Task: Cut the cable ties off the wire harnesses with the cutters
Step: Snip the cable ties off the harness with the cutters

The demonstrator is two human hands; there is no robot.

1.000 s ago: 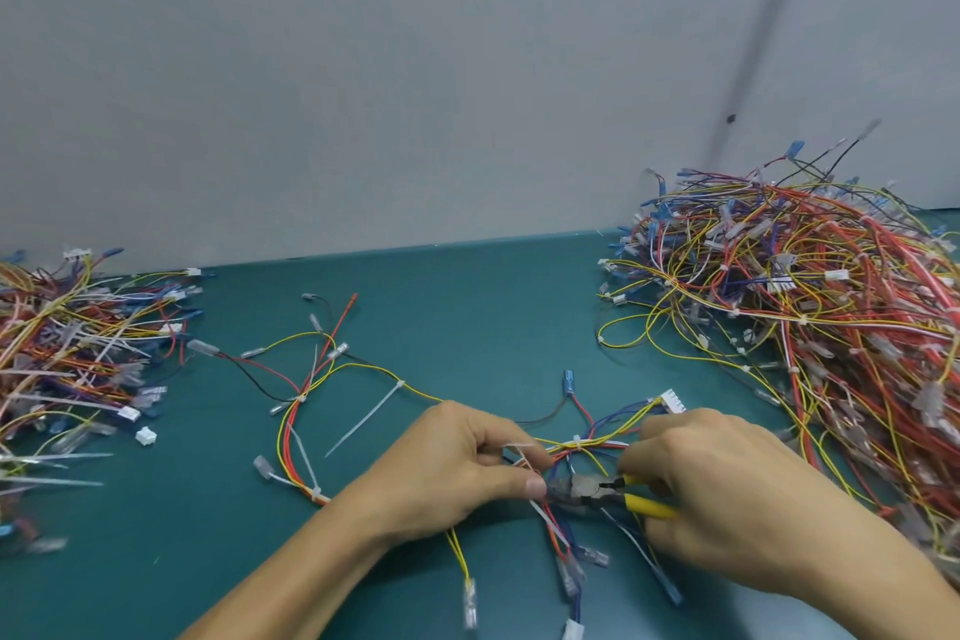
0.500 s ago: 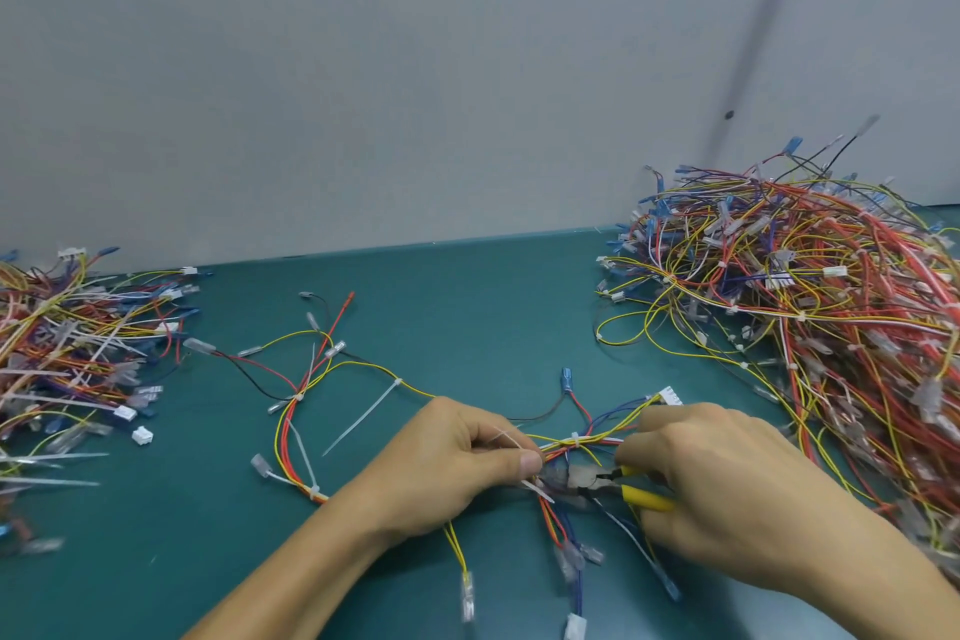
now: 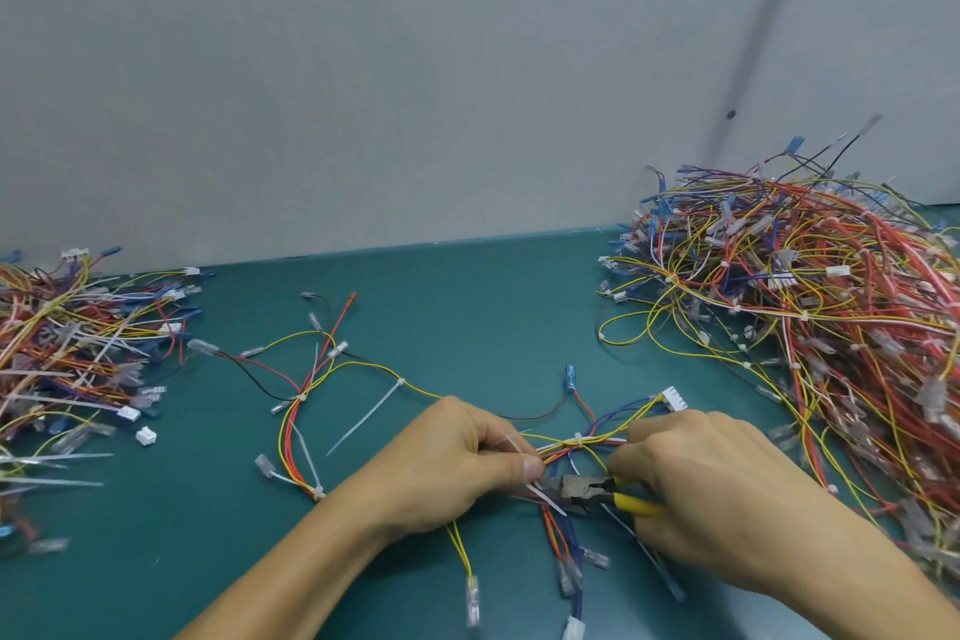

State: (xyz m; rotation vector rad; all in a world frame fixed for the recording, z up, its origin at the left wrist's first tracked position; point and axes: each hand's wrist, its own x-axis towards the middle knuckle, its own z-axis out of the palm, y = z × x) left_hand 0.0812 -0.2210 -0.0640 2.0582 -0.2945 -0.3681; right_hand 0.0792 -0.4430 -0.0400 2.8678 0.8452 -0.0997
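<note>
At lower centre of the frame, our left hand [image 3: 447,465] pinched the wire harness [image 3: 558,450] between thumb and curled forefinger, the other fingers tucked under. Just right of it, our right hand [image 3: 717,494] had its fingers curled round the yellow handles of the cutters [image 3: 576,488], whose grey head lay against a white cable tie [image 3: 545,498] beside the left thumb; we could not tell how far the jaws stood apart. The harness sprawled leftward over the teal table [image 3: 467,307], a long-tailed tie [image 3: 369,413] on one yellow wire. At right, we saw a tall heap of harnesses [image 3: 831,317] against the grey wall [image 3: 363,68]; at left lay a lower heap of wires and ties [image 3: 78,343].
</note>
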